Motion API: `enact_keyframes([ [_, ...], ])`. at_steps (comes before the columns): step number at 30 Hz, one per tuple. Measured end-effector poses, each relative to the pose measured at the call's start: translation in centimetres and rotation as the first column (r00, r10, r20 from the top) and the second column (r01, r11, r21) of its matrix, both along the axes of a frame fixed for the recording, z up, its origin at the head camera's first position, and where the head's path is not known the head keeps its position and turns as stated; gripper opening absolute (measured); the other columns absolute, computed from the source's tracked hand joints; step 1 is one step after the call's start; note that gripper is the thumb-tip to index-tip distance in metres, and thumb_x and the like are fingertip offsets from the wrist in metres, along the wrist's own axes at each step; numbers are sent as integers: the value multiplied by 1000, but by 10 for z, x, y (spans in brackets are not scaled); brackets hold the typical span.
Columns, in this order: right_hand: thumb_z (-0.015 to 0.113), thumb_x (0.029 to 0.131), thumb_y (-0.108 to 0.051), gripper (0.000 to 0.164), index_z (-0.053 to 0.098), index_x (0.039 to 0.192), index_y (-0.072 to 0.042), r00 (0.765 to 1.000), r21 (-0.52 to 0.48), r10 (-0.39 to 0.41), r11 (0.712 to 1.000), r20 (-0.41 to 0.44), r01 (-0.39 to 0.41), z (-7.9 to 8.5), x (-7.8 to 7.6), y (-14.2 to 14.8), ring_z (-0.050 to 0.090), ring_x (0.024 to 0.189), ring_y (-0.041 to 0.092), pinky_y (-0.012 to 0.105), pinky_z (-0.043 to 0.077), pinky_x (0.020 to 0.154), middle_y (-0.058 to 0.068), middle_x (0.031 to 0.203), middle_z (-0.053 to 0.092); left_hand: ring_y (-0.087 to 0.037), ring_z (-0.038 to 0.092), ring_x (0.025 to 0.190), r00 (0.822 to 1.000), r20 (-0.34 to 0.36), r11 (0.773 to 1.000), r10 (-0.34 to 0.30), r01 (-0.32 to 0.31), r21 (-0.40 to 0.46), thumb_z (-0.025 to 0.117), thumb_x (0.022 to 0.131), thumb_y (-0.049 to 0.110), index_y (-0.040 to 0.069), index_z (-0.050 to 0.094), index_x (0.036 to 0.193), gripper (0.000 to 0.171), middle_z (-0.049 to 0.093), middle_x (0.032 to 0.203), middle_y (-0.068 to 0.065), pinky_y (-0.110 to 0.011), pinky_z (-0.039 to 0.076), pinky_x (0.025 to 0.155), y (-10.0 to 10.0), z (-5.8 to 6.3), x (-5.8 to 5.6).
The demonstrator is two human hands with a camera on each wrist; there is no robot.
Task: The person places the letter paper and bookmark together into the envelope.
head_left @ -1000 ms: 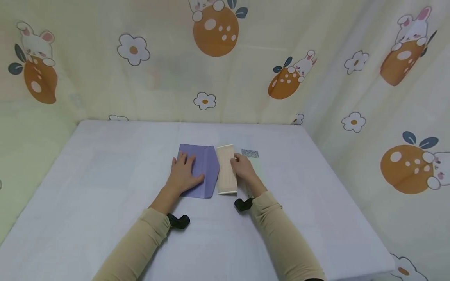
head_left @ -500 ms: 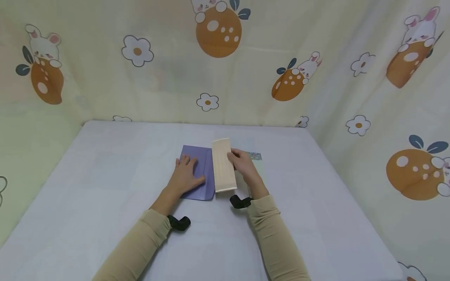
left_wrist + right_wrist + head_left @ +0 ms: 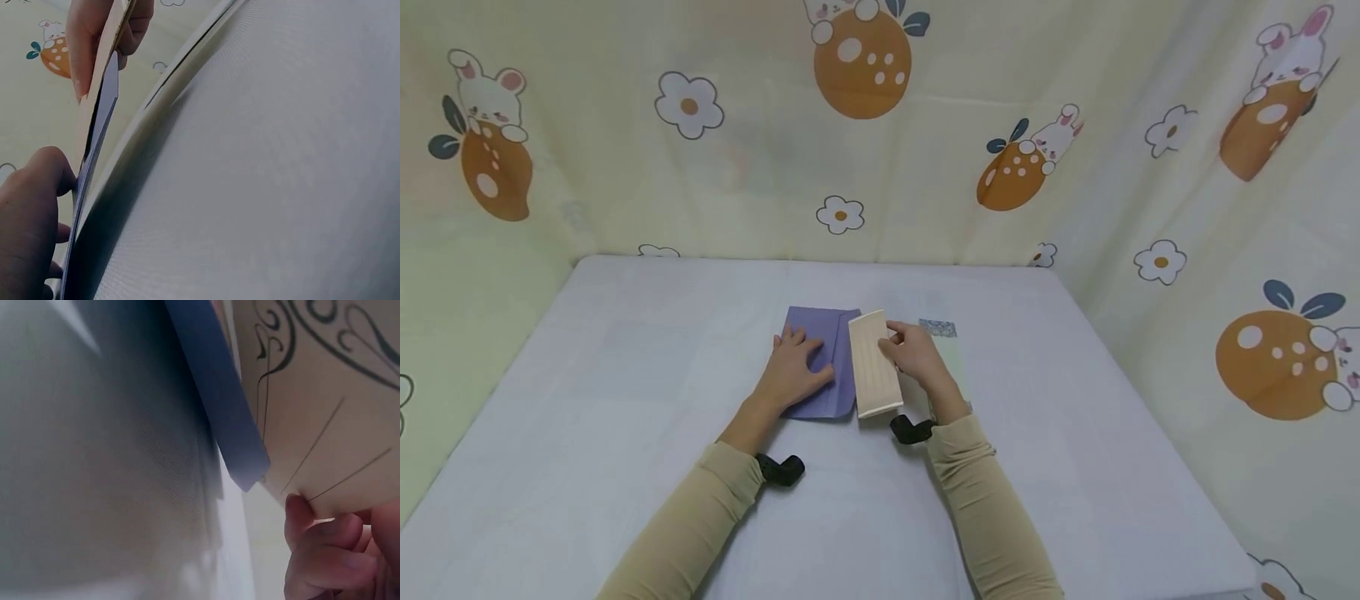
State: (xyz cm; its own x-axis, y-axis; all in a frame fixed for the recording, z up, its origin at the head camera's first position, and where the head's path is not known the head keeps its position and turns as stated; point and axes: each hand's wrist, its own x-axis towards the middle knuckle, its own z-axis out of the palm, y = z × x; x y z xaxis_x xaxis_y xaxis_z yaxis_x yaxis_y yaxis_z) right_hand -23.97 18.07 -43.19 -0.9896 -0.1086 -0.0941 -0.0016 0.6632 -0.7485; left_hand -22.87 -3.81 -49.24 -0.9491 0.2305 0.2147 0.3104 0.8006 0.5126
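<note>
My left hand (image 3: 797, 371) rests spread on a purple envelope (image 3: 844, 392), its thumb near the flap side. In the left wrist view the envelope (image 3: 95, 140) shows nearly edge-on beside the thumb. My right hand (image 3: 916, 354) pinches the right edge of a folded cream sheet of paper (image 3: 874, 367). This sheet is raised and tilted, overlapping the envelope's right side. Black scrollwork and thin lines mark the face of the sheet (image 3: 312, 437) seen in the right wrist view, close to the purple flap (image 3: 231, 419). Whether its edge is inside the envelope, I cannot tell.
A pale green item with a grey patterned band (image 3: 938, 328) lies on the table to the right, partly hidden by the right hand. A white cloth covers the table (image 3: 700, 517). Behind and at the sides hangs a curtain (image 3: 760, 167) printed with rabbits and flowers.
My right hand has lifted the folded sheet and moved it left, over the envelope's right side. The sheet now tilts more. My left hand has stayed on the envelope.
</note>
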Motion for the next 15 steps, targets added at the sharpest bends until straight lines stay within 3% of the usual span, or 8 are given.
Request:
enact_keyframes([
  [6,52,84,-21,50,46,132,-7,999,121,7,993,-37,-3,15,7,3,37,50,9,21,32,43,7,84,57,-45,17,133,1000,5,999,1,-1,33,53,75,44,7,54,125,62,38,137,-26,-56,11,108,1,2,-2],
  [8,51,83,-17,50,46,131,-5,998,140,32,990,-52,-24,19,8,2,32,48,9,20,28,42,5,76,54,-44,18,134,1000,6,999,6,-6,48,52,75,44,7,53,125,62,38,137,-25,-56,11,109,1,2,-2],
  [12,49,80,-12,49,49,128,-2,993,158,66,986,-95,-51,18,8,-2,26,43,7,20,24,40,1,63,47,-43,19,134,1000,11,997,20,-21,79,52,74,43,8,54,125,61,38,138,-25,-55,11,109,-1,1,-1],
  [15,50,81,-14,48,50,127,-2,995,145,45,989,-94,-31,13,9,-6,30,41,7,19,27,38,1,65,50,-43,20,133,1000,12,995,25,-26,101,52,75,41,9,53,125,60,38,138,-24,-56,11,109,-1,0,0],
])
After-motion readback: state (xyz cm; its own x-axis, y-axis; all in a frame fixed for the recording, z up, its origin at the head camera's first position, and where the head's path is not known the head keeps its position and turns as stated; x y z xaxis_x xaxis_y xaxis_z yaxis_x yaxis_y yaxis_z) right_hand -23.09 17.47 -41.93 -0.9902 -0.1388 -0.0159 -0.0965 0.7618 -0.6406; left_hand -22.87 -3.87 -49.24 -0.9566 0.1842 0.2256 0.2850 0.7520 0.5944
